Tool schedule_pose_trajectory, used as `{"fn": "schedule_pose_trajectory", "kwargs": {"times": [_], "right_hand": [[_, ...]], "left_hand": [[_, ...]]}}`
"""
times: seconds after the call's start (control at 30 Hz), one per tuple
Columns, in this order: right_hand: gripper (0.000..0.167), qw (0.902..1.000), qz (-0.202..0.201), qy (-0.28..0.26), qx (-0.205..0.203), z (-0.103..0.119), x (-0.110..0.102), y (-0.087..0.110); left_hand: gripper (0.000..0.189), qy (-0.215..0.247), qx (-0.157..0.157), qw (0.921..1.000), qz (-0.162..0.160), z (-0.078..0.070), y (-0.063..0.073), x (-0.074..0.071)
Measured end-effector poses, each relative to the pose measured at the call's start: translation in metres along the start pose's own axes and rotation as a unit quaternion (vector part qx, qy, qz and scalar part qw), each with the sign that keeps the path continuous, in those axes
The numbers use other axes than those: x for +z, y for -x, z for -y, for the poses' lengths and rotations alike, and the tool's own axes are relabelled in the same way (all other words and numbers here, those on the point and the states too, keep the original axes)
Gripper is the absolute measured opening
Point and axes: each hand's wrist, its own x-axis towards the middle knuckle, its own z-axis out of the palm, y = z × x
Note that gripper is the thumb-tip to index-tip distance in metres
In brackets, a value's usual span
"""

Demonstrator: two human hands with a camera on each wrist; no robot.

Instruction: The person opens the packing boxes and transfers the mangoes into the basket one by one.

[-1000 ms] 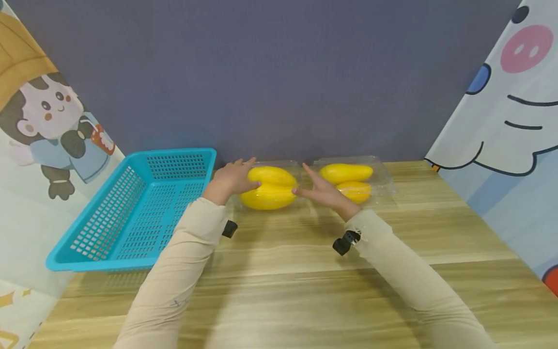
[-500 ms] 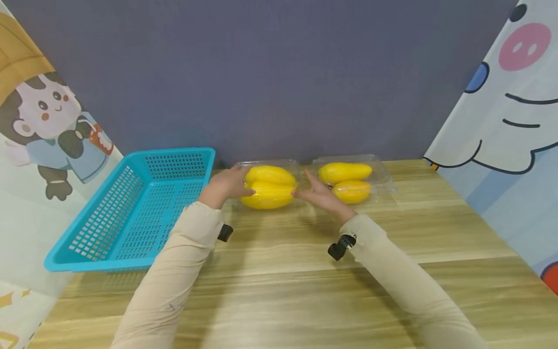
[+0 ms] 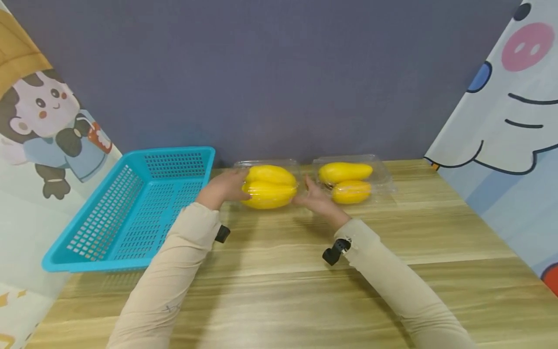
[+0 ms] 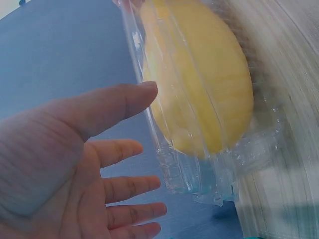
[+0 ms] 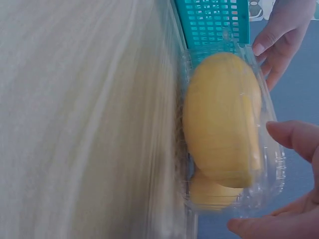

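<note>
Grey-blue wall (image 3: 279,77) behind fingers, wood tabletop (image 3: 279,300) in front; left hand (image 3: 226,187), right hand (image 3: 319,198) straight-fingered, ungripping; between, clear box (image 3: 267,162), glossy yellow fruits (image 3: 270,195).

Basket (image 3: 148,213) left on table (image 3: 287,300); container (image 3: 267,162) right of it, second container (image 3: 383,177) farther right; two fruits (image 3: 269,195) in each; wall (image 3: 279,77) behind.

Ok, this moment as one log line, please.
left hand: at left box, left end; right hand: same box, right end; fruits: two in left box, two in right box; basket: left of both
</note>
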Motion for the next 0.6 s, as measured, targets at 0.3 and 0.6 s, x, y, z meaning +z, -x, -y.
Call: {"fn": "schedule_pose_trajectory", "kwargs": {"times": [0.3,0.6], "right_hand": [[0.105,0.9999,-0.007,-0.009,0.012,-0.010,0.004,-0.003],[0.090,0.9987,-0.036,-0.026,-0.023,-0.015,0.012,-0.009]], "left_hand": [[0.085,0.007,-0.008,0.9999,0.006,-0.002,-0.002,0.006],[0.096,-0.036,-0.024,0.9991,0.004,-0.005,-0.009,0.012]]}}
